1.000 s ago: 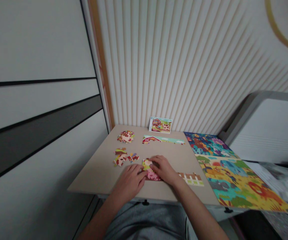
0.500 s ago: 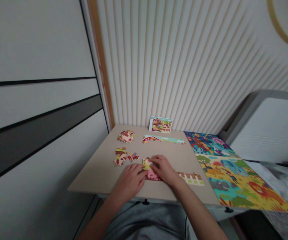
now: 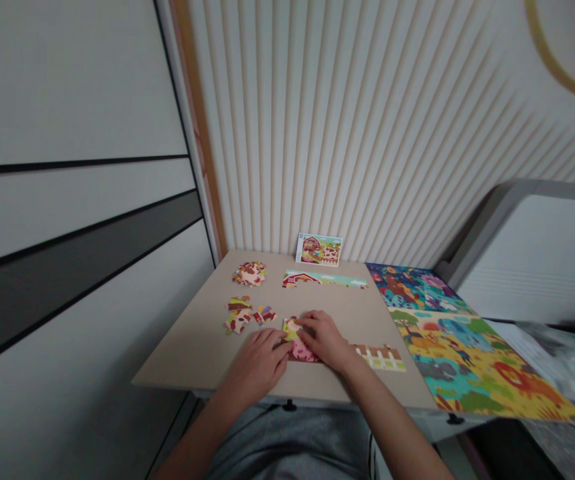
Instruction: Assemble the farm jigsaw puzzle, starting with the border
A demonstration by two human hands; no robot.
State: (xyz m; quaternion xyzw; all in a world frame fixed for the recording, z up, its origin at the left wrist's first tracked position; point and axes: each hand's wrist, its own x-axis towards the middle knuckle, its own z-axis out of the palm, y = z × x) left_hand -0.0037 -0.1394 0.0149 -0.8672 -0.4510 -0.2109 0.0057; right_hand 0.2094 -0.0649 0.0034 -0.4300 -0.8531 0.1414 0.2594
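Puzzle [image 3: 301,351] lies between your left hand [image 3: 258,363] and right hand [image 3: 328,341], their fingers touching it; if they grip, I cannot tell. Left of puzzle are pieces [image 3: 239,322].

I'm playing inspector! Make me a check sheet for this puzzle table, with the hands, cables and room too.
Surface: beige table, flat.
Job's things: pink-and-green puzzle section between the hands; barn strip beyond; fence strip to the right; picture card propped at the back.
Clutter: piece pile and loose pieces at left; two colourful pictures at right.
Hands: left hand and right hand touch the section; grip unclear.
Cables: nothing seen.
Surroundings: ribbed wall behind.
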